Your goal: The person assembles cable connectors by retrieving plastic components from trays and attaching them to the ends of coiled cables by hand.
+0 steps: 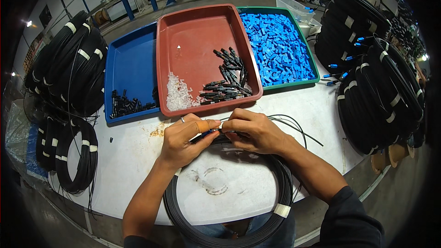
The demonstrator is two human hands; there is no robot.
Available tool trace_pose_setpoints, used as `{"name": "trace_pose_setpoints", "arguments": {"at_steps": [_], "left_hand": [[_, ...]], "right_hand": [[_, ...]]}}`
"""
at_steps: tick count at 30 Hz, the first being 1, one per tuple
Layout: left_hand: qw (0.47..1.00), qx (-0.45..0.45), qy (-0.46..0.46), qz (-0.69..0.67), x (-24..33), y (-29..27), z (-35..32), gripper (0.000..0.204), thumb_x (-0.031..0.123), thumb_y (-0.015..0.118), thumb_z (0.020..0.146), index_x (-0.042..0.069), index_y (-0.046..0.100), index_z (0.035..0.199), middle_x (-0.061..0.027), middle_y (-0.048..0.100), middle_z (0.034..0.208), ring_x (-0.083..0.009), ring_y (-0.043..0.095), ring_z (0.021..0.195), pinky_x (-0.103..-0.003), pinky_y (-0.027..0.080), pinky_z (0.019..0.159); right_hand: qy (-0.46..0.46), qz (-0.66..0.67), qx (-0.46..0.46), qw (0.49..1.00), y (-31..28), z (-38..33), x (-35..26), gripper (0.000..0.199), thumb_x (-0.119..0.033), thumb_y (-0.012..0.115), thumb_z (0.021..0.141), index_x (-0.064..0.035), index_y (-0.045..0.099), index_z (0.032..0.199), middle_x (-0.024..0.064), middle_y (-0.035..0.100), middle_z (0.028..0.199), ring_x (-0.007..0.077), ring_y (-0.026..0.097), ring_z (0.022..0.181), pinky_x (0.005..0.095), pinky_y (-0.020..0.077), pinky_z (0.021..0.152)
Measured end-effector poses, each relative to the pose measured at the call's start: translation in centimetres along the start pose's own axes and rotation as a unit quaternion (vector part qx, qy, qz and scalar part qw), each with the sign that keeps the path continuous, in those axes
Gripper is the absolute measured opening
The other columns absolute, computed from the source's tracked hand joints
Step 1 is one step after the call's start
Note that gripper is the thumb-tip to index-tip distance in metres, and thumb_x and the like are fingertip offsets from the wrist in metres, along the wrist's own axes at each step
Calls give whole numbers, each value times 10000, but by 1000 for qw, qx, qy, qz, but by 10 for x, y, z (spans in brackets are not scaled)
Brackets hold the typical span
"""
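Black, thin and springy, the cable coil point(229, 229) lies on the white desk point(321, 110) before me, its free end pinched between my left hand point(183, 140) and right hand point(250, 131), both curled tight around a small blue-tipped connector point(212, 131). I judge the slick, stiff cable could slip or kink if my grip loosens. Behind, a glossy red tray point(197, 32) holds black plugs point(227, 78) and clear caps point(178, 94).

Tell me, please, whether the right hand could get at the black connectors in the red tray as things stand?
Probably yes, once freed: the black connectors lie uncovered in the open red tray just beyond the right hand, nothing between. That hand now pinches a small part with the left hand.
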State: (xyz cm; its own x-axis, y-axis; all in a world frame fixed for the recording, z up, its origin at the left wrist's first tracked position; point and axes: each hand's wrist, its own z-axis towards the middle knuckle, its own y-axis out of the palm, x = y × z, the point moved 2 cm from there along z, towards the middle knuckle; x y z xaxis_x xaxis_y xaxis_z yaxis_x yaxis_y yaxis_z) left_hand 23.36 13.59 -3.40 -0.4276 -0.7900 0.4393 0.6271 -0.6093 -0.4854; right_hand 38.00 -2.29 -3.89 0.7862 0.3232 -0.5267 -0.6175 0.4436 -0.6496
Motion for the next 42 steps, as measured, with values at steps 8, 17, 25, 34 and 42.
{"name": "trace_pose_setpoints", "arguments": {"at_steps": [8, 17, 25, 34, 42], "left_hand": [[988, 5, -122, -94, -10, 1, -8, 618, 63, 914, 740, 37, 605, 1274, -105, 750, 1036, -117, 676, 856, -243, 537, 756], [995, 17, -89, -51, -19, -2, -11, 393, 169, 906, 759, 23, 648, 1018, -67, 712, 999, -116, 647, 759, -246, 545, 679], [980, 55, -146, -123, -9, 0, -7, 283, -18, 748, 900, -31, 682, 1175, -106, 700, 1013, -178, 728, 936, -278, 577, 801], [970, 88, -141, -178, -19, -2, -9, 156, -59, 759, 854, -10, 740, 1001, -105, 730, 991, -186, 714, 917, -283, 575, 792], [944, 97, -189, -254, -25, -2, -16, 144, 41, 761, 895, -18, 683, 1001, -95, 691, 985, -158, 701, 898, -286, 600, 812]], "right_hand": [[4, -6, 39, 999, 0, 0, 1, 286, -31, 723, 839, -50, 677, 1120, 110, 598, 934, 302, 646, 814, 407, 540, 715], [52, 3, 94, 994, -4, 1, -3, 228, -17, 736, 828, -26, 670, 1047, 104, 642, 947, 264, 673, 824, 373, 548, 714], [58, 9, 101, 993, -4, 0, 0, 177, -32, 729, 835, -4, 670, 999, 115, 646, 917, 260, 680, 810, 355, 549, 706], [19, 8, 115, 993, -1, -1, 6, 171, 16, 749, 809, -10, 696, 969, 69, 665, 912, 132, 585, 681, 265, 464, 566], [16, 5, 113, 993, -1, 0, 3, 156, 6, 756, 812, -4, 696, 955, 71, 663, 898, 141, 598, 673, 270, 466, 561]]}}
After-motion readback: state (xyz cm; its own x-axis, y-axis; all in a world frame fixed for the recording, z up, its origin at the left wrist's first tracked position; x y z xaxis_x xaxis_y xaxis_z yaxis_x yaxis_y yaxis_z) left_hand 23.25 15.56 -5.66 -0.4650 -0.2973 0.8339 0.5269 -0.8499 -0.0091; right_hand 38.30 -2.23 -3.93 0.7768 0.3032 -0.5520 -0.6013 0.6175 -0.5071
